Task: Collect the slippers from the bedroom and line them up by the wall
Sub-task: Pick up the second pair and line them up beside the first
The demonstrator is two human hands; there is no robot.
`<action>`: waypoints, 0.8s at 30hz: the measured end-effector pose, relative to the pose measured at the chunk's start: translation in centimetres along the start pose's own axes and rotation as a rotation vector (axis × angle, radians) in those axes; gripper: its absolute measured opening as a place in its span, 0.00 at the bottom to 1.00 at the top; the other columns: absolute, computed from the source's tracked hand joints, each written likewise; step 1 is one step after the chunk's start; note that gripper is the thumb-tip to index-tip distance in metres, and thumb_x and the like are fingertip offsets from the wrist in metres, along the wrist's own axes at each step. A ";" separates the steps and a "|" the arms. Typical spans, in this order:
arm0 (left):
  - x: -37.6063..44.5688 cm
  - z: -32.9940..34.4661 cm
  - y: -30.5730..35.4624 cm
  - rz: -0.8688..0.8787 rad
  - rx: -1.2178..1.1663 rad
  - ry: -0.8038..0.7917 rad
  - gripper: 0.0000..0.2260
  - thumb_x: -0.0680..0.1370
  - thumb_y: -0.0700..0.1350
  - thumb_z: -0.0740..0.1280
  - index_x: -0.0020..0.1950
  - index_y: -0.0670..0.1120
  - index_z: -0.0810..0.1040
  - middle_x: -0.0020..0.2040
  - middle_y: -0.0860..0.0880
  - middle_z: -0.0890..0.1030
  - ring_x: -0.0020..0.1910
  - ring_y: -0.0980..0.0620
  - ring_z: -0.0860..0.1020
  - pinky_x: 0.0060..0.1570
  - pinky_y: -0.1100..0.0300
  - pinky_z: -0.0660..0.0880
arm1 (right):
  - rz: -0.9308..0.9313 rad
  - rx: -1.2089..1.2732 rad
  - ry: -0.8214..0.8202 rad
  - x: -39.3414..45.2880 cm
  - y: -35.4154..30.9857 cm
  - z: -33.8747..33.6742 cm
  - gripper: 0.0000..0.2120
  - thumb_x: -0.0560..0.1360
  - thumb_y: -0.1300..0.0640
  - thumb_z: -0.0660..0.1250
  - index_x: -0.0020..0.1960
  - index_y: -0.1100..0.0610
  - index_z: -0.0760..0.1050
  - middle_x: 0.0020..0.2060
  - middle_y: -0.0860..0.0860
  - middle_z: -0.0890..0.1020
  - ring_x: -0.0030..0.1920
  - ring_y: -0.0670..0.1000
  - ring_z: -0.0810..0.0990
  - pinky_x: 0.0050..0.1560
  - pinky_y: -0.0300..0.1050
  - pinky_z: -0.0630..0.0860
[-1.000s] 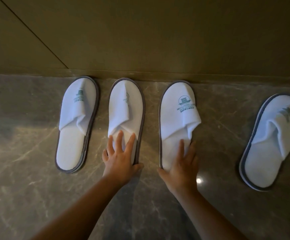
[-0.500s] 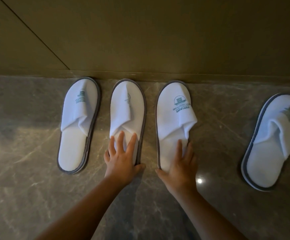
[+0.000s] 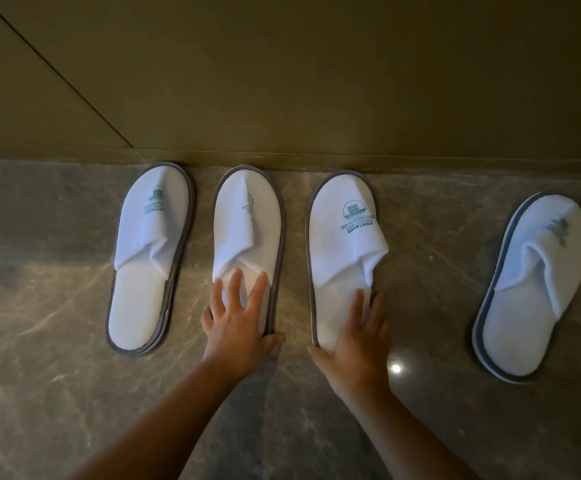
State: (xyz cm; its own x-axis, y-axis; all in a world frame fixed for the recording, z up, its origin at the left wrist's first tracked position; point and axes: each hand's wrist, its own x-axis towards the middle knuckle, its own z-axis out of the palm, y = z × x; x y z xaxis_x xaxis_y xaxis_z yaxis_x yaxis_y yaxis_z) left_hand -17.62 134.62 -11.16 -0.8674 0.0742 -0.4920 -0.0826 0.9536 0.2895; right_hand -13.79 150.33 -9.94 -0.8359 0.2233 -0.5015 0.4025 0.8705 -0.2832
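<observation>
Four white slippers lie on the marble floor, toes toward the wall. The left hand rests flat on the heel end of the second slipper, fingers spread and released, thumb hooked just past its right edge. The right hand lies flat on the heel of the third slipper, fingers loose, thumb touching the floor by the heel rim. Left of the left fingers sits the first slipper, untouched. Well right of the right fingers the fourth slipper lies tilted, farther from the wall.
</observation>
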 end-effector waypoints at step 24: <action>-0.4 3.3 10.0 0.388 0.163 0.045 0.41 0.66 0.57 0.71 0.72 0.48 0.53 0.74 0.37 0.51 0.73 0.34 0.47 0.68 0.37 0.52 | 0.425 0.156 0.359 0.0 13.7 -6.1 0.42 0.66 0.46 0.71 0.71 0.57 0.53 0.71 0.63 0.58 0.70 0.63 0.58 0.68 0.58 0.57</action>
State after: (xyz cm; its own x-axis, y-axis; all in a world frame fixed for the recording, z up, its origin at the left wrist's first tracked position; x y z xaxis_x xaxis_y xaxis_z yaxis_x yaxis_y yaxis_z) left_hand -16.49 145.12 -10.81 -0.8398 0.4277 -0.3343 0.3300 0.8912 0.3112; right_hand -10.52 164.91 -8.81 -0.6518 0.6979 -0.2968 0.7584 0.6028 -0.2478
